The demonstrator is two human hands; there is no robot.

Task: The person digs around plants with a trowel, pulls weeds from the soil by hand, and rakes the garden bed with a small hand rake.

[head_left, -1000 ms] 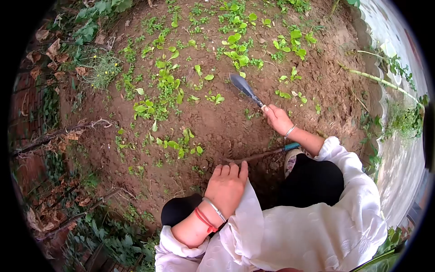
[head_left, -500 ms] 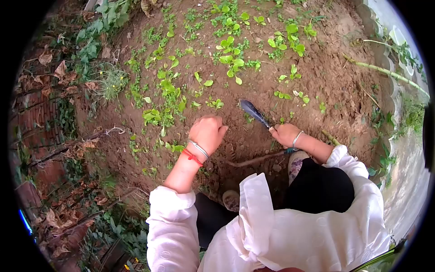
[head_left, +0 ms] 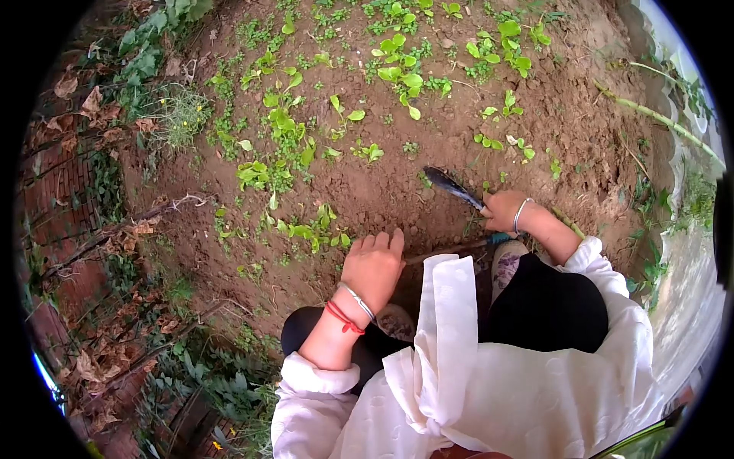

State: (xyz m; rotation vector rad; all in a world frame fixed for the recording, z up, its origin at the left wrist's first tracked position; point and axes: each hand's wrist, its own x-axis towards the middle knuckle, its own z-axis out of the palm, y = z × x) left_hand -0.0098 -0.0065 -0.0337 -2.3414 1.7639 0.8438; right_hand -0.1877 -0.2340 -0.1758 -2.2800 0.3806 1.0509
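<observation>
My right hand (head_left: 503,210) is closed round the handle of a hand trowel (head_left: 453,186). Its dark, narrow blade points up and left, low over the bare soil. My left hand (head_left: 373,266) hangs palm down over the ground in front of my left shoe, fingers apart and slightly bent, with nothing visible in them. A thin wooden stick (head_left: 447,249) with a blue-green part at its right end lies between my hands, partly hidden by my sleeve tie. Small leafy seedlings (head_left: 313,229) grow just beyond my left hand.
More green seedlings (head_left: 401,73) stand in the brown soil (head_left: 428,141) ahead. Dry leaves and vines (head_left: 92,367) lie over bricks at the left. On the right are a long green stalk (head_left: 665,122) and a pale sheet edge (head_left: 692,252). My shoes (head_left: 506,264) rest on the soil.
My left hand has drawn back toward me and slightly right, its fingers loosening from a curled shape. The trowel remains in my right hand, slightly farther right in view. The view has shifted a little.
</observation>
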